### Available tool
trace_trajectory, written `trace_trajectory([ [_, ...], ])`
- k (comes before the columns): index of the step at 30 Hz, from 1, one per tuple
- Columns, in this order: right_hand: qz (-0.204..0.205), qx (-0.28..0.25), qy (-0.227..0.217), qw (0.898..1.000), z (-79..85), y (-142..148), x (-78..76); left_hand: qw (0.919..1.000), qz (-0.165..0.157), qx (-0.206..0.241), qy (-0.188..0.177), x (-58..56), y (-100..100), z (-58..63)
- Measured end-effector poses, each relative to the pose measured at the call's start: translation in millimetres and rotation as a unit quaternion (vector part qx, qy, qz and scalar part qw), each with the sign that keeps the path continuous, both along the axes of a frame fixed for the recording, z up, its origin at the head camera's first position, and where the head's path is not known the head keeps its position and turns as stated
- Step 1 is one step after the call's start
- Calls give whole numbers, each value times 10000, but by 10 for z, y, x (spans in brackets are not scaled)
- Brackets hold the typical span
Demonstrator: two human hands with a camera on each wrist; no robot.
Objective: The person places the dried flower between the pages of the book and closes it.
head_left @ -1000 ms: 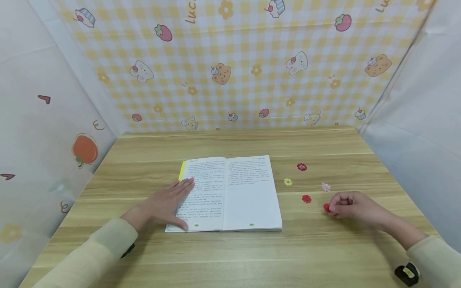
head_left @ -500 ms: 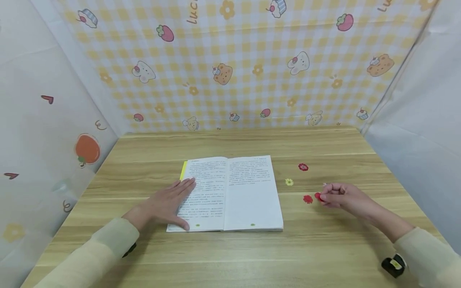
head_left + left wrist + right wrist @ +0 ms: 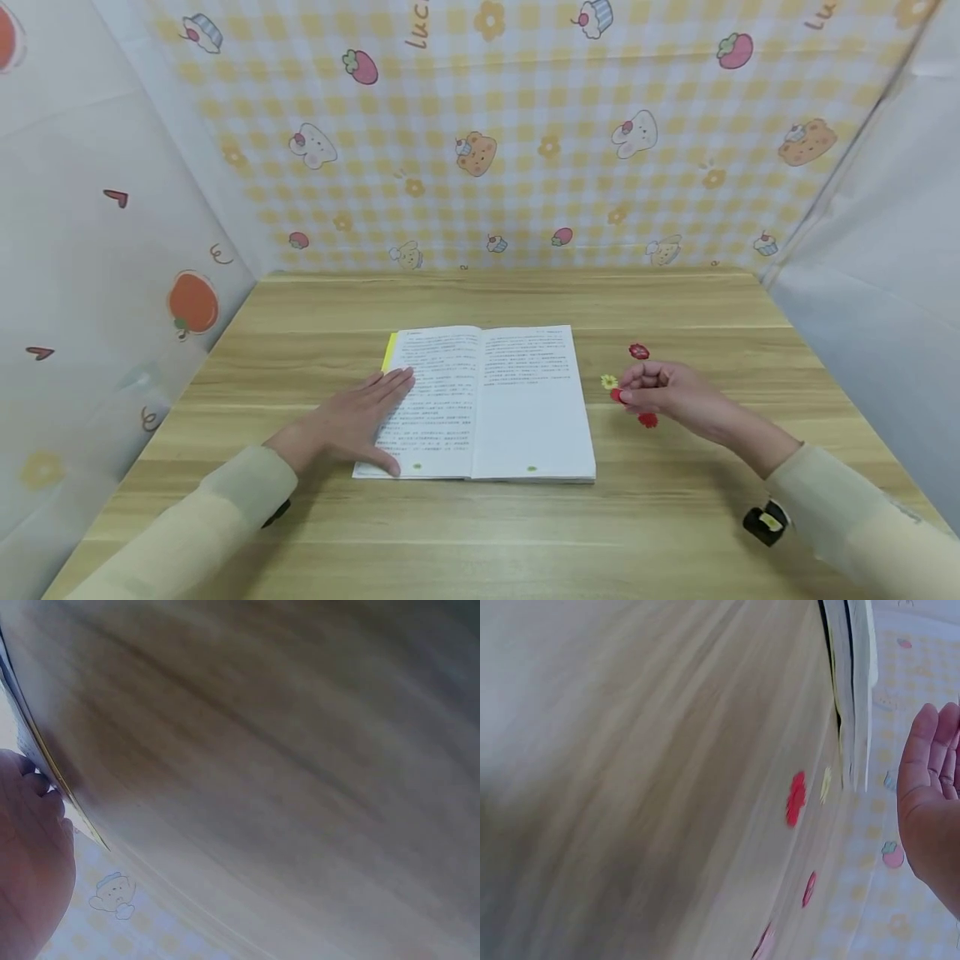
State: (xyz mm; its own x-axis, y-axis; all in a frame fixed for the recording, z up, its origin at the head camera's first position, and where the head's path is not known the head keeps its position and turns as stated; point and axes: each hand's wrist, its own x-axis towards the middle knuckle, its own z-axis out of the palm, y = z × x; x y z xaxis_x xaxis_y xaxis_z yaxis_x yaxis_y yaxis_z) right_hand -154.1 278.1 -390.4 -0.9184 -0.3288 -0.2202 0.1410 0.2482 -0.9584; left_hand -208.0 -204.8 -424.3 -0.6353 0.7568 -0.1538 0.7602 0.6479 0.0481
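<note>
Open book lies face up on the wood-grain table, left of the flower pieces. Spread's long axis runs left–right across the table; spine points straight away from the person. Print lines run crosswise, headers at the far edge, small green marks at the near edge. White pages, dark small print; left page has text most of the way down, right page only in its far part, the rest white. Yellow strip shows past the far part of the left edge.

Left hand: flat on the left page, fingers straight, thumb spread toward the near edge. Not gripping.

Right hand: right of the book, thumb and fingertips clamped on a small red piece — looks rounded, too small to tell its axis.

Loose on the table: dark-red flower farthest back, bright-red flower partly behind the right hand, pink flower cut off in the right wrist view, yellow flower just beyond the pinched piece.
</note>
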Motion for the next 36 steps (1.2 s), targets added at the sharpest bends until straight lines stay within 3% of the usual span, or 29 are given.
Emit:
trace_trajectory([
  [5,175,-99,66,9998,5,-221,-132,10000,0,-15,-15,6,4,26],
  [14,157,-284,-271,9991,-68,-563,-334,10000,10,-32,-4,-28,7,-8],
  [24,457,-122,-285,9985,-113,-978,-503,10000,-34,36,5,-45,1,-34],
  [36,729,522,-100,9959,-193,-1349,-594,10000,74,-15,-19,-17,-23,-51],
])
